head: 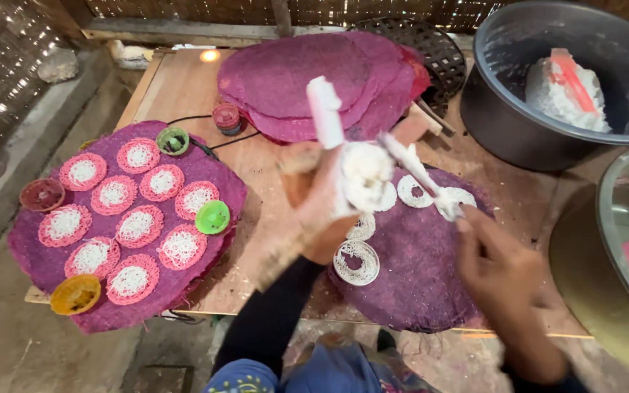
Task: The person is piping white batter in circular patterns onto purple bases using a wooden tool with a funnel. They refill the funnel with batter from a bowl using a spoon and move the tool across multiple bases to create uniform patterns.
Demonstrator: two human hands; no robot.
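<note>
Two hands [402, 233], white dough [364, 175], purple mat [416, 276]

The left hand [314, 211] is closed around a white tube-shaped press [327, 116], whose upper end stands up past the fingers and tilts slightly left. A lump of white dough [364, 175] bulges just beside the left fingertips, at the tube's lower part, touching them. The right hand [500, 266] grips a thin stick coated in white dough [418, 171]; the stick runs slantwise up and left from the right fingertips, and its far end reaches the dough lump. Both are blurred. Below the left fingers lie round white lacy noodle rings [356, 262], flat on a purple woven mat [416, 269].
</note>
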